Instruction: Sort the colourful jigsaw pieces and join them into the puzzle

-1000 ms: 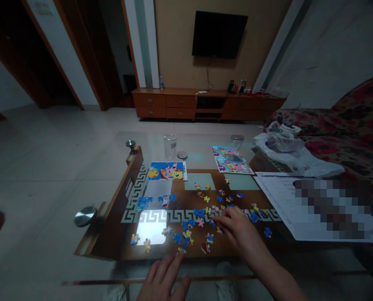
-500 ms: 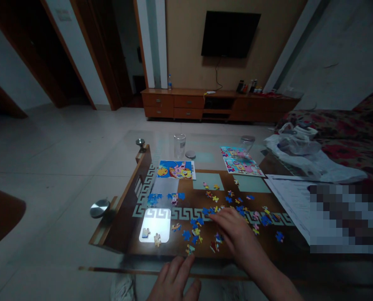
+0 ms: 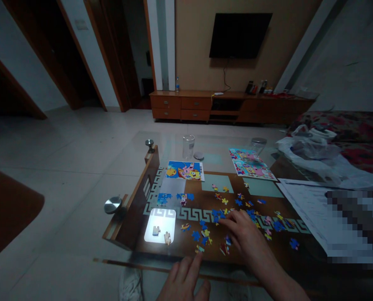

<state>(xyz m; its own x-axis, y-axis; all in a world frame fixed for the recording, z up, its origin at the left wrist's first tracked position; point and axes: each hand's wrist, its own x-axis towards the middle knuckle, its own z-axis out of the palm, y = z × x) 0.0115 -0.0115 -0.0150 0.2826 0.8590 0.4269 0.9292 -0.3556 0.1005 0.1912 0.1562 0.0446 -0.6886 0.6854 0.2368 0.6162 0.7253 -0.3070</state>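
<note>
The right hand (image 3: 247,236) lies palm down on the surface (image 3: 133,221), fingers spread loosely over the scattered puzzle pieces (image 3: 233,209) near the front edge; whether a fingertip pinches a piece is hard to tell in the dim light. The left hand (image 3: 185,280) rests flat and open at the front edge, fingers pointing toward the far side, holding nothing.

The pieces are small, mostly blue with yellow, pink and red among them, strewn in a loose band whose long axis runs left to right across the middle of the surface. Two pale pieces (image 3: 161,234) lie apart in a bright patch toward the front left corner.

Toward the far edge lie a cartoon picture card (image 3: 185,170) and a second picture (image 3: 252,164), with a glass (image 3: 188,146) just behind the card. A printed sheet (image 3: 302,200) covers the right side.
</note>
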